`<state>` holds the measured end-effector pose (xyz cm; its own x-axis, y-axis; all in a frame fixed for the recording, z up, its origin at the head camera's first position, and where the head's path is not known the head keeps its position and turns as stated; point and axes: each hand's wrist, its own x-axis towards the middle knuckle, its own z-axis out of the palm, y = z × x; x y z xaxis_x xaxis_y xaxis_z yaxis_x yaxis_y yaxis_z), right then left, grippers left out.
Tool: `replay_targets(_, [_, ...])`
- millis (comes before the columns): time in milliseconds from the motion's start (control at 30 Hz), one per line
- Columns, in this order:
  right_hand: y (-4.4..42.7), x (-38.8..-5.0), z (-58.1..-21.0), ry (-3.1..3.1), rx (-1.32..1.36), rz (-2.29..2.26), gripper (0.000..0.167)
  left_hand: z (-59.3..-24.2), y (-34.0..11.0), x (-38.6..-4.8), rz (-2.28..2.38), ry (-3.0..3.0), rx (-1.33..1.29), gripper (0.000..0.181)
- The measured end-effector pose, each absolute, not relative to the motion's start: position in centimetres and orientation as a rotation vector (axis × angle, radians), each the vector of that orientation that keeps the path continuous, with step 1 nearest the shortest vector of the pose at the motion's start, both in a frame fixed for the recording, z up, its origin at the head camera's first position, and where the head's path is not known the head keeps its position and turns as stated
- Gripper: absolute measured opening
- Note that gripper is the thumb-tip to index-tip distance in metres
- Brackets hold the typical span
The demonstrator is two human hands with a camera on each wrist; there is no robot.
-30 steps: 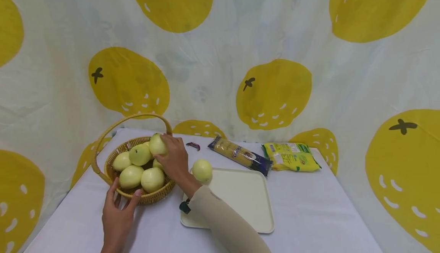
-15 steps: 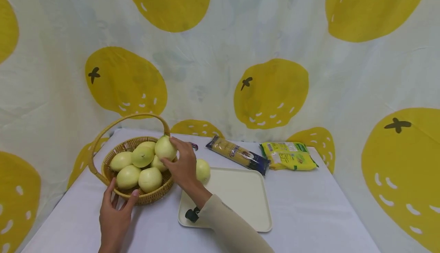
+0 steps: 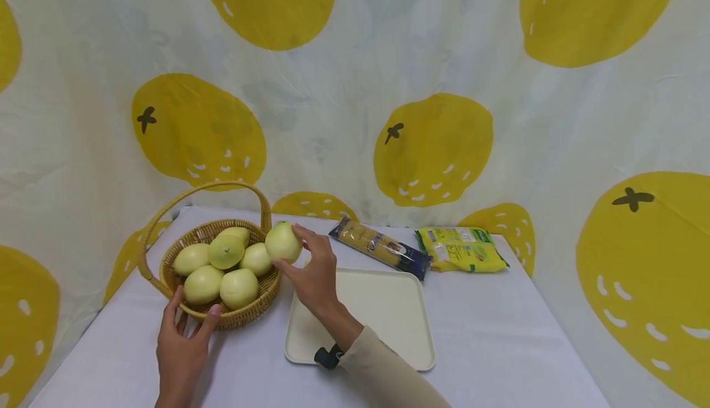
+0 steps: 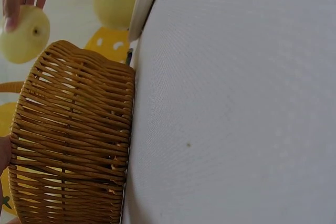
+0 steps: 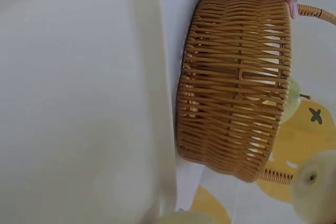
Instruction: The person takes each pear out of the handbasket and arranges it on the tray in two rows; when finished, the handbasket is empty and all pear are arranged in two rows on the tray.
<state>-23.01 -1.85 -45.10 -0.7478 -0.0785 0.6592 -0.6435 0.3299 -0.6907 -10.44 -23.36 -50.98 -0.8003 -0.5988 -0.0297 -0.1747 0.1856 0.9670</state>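
My right hand [image 3: 315,275] pinches a pale yellow-green pear [image 3: 284,243] between thumb and fingers, just off the right rim of the wicker basket [image 3: 244,315]. That pear also shows beside the basket rim in the left wrist view. Several more pears [image 3: 240,289] lie inside the basket. My left hand [image 3: 182,355] holds the basket's near side, with thumb and fingers spread along the rim and wall. Another pear [image 4: 116,1] sits by the edge of the cream tray [image 3: 383,309]; in the head view my right hand mostly hides it.
A pack of spaghetti [image 3: 379,246] lies behind the tray, and a yellow plastic packet [image 3: 461,249] lies right of it. The basket's tall arched handle [image 3: 205,187] rises over the pears. A curtain with yellow fruit print hangs behind the white-covered table [image 3: 488,340].
My right hand has lifted the pear from the basket's right side and carried it rightward past the rim. My left hand stays at the basket. The small dark wrapper is now hidden.
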Motion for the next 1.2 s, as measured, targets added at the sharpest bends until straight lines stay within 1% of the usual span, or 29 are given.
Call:
replay_targets(433, [2.6,-22.8,-45.7,-2.052,0.555,1.536,0.072,-50.7,-23.4,-10.4,-1.642,-2.123,0.732,0.096])
replay_targets(700, [5.4,-22.8,-46.3,-2.113,0.442,1.602,0.071,-50.8,-23.3,-10.4,-1.645,-2.113,0.723,0.096])
replay_targets(1200, [9.8,-22.7,-48.4,-2.19,0.29,1.604,0.069,-50.7,-23.3,-10.3,-1.657,-2.113,0.735,0.095])
